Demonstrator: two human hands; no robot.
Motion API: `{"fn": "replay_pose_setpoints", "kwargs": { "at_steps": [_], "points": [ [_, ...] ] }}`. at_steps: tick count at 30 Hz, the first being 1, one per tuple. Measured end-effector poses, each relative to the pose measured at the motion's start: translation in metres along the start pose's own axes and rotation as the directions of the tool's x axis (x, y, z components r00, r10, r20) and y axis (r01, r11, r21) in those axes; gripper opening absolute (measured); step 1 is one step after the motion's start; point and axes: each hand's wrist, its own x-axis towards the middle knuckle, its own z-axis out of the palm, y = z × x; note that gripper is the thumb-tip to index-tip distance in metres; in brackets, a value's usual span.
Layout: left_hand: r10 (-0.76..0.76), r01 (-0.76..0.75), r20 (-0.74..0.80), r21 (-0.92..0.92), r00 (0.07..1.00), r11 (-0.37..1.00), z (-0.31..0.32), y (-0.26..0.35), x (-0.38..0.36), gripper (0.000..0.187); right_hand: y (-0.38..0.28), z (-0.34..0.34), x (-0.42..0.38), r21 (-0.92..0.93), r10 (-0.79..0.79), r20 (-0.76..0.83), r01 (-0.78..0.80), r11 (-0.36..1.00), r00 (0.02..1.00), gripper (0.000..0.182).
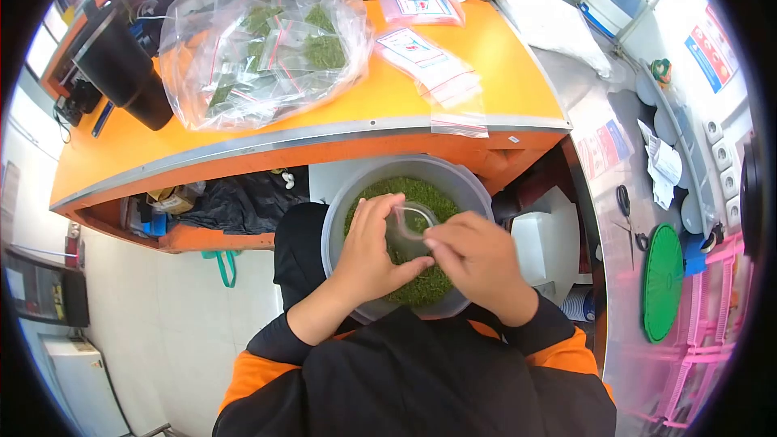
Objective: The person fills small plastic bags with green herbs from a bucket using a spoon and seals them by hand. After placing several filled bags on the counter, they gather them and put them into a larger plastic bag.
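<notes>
A round pale tub (pixel 333 231) of chopped green leaves (pixel 421 287) rests at my lap below the desk edge. Over it, my left hand (pixel 376 247) has its fingers against one side of a small clear plastic bag (pixel 415 218), thumb spread apart. My right hand (pixel 477 263) pinches the bag's other side. The bag's mouth looks open, and whether anything is in it is hard to tell. On the orange desk (pixel 388 121), a large clear bag (pixel 190 57) holds several small bags of green leaves. Unfilled zip bags (pixel 449 81) lie to its right, overhanging the desk edge.
A black tumbler (pixel 125 69) stands at the desk's left. Another pack of bags (pixel 421 10) lies at the back. On the metal counter at right are scissors (pixel 624 202), papers (pixel 664 158) and a green round lid (pixel 663 283), near pink racks (pixel 696 332).
</notes>
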Motion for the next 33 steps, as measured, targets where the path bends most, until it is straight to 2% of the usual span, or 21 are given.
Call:
{"fn": "replay_pose_setpoints", "kwargs": {
  "at_steps": [2,3,5,6,7,8,10,11,14,17,19,21,23,24,25,27,28,29,30,31,33],
  "points": [
    [-0.087,0.099,0.082,-0.149,0.993,0.984,-0.007,0.000,0.005,0.083,0.000,-0.008,0.001,-0.005,0.003,-0.009,-0.003,1.000,1.000,0.009],
    [-0.124,0.152,0.136,-0.220,0.983,0.964,-0.012,0.000,0.007,0.085,0.002,-0.004,-0.005,-0.009,0.005,0.048,-0.005,1.000,0.999,0.010],
    [-0.193,0.247,0.270,-0.185,0.944,0.951,-0.024,0.000,0.016,0.088,0.012,0.009,-0.011,-0.027,-0.004,0.142,0.008,1.000,0.990,0.012],
    [-0.235,0.302,0.329,-0.169,0.915,0.938,-0.027,0.002,0.019,0.090,0.013,0.007,-0.009,0.043,-0.014,0.097,0.010,0.999,0.995,0.011],
    [-0.197,0.255,0.248,-0.227,0.948,0.940,-0.030,0.007,0.022,0.060,0.013,0.004,-0.007,0.116,-0.016,0.054,0.010,0.993,0.998,0.010],
    [-0.170,0.236,0.302,-0.198,0.938,0.951,-0.033,0.006,0.024,0.048,0.012,0.003,-0.005,0.190,-0.017,0.002,0.016,0.982,1.000,0.009],
    [-0.107,0.178,0.412,-0.138,0.905,0.974,-0.042,0.003,0.029,0.027,0.012,-0.001,-0.006,0.344,0.067,0.005,-0.064,0.937,0.998,0.006],
    [-0.162,0.214,0.431,-0.075,0.888,0.974,-0.046,0.008,0.032,0.020,0.013,-0.003,-0.007,0.415,0.106,0.006,-0.099,0.904,0.994,0.005],
    [0.014,0.021,0.358,-0.093,0.934,0.995,-0.041,0.003,0.024,0.016,0.018,0.001,-0.012,0.484,0.066,-0.097,-0.011,0.875,0.993,0.009],
    [0.027,0.000,0.366,-0.074,0.930,0.997,-0.040,0.005,0.025,0.014,0.014,-0.009,-0.003,0.419,0.102,0.039,-0.109,0.901,0.994,0.011],
    [0.065,-0.005,0.361,-0.165,0.930,0.986,-0.038,0.006,0.028,0.012,0.011,-0.011,0.004,0.373,0.028,0.093,-0.061,0.926,0.995,0.012],
    [0.062,-0.013,0.445,-0.113,0.893,0.994,-0.038,0.012,0.034,0.013,0.008,-0.007,0.010,0.352,-0.037,0.198,-0.036,0.935,0.979,0.014],
    [0.058,-0.047,0.485,-0.035,0.873,0.998,-0.043,0.019,0.043,0.012,0.006,-0.015,0.016,0.346,-0.060,0.149,0.005,0.938,0.987,0.017],
    [0.071,-0.070,0.430,-0.018,0.900,0.997,-0.049,0.021,0.048,0.012,0.005,-0.018,0.020,0.343,-0.076,0.125,0.029,0.939,0.989,0.019],
    [0.085,-0.092,0.372,0.000,0.924,0.996,-0.057,0.023,0.052,0.012,0.008,-0.022,0.028,0.246,-0.193,-0.097,0.212,0.946,0.976,0.026],
    [0.074,-0.101,0.228,0.108,0.971,0.989,-0.075,0.026,0.061,0.012,0.021,-0.029,0.049,-0.077,-0.224,-0.290,0.211,0.975,0.931,0.032],
    [0.110,-0.126,0.096,0.183,0.989,0.975,-0.086,0.026,0.068,0.013,0.029,-0.030,0.054,-0.230,-0.255,-0.377,0.177,0.957,0.891,0.035],
    [0.096,-0.081,-0.062,0.212,0.993,0.974,-0.098,0.020,0.076,0.015,0.039,-0.028,0.057,-0.252,-0.204,-0.346,0.119,0.960,0.916,0.032],
    [0.139,-0.053,-0.230,0.343,0.963,0.938,-0.111,0.019,0.090,0.017,0.054,-0.025,0.060,-0.276,-0.152,-0.319,0.062,0.959,0.936,0.029],
    [-0.120,0.259,-0.347,0.388,0.930,0.885,-0.130,0.034,0.106,0.020,0.065,-0.022,0.064,-0.300,-0.098,-0.292,0.006,0.954,0.951,0.027],
    [0.048,0.180,-0.533,0.368,0.845,0.912,-0.160,0.019,0.136,0.034,0.082,-0.014,0.069,-0.275,-0.162,-0.367,0.059,0.960,0.916,0.021]
  ]
}}
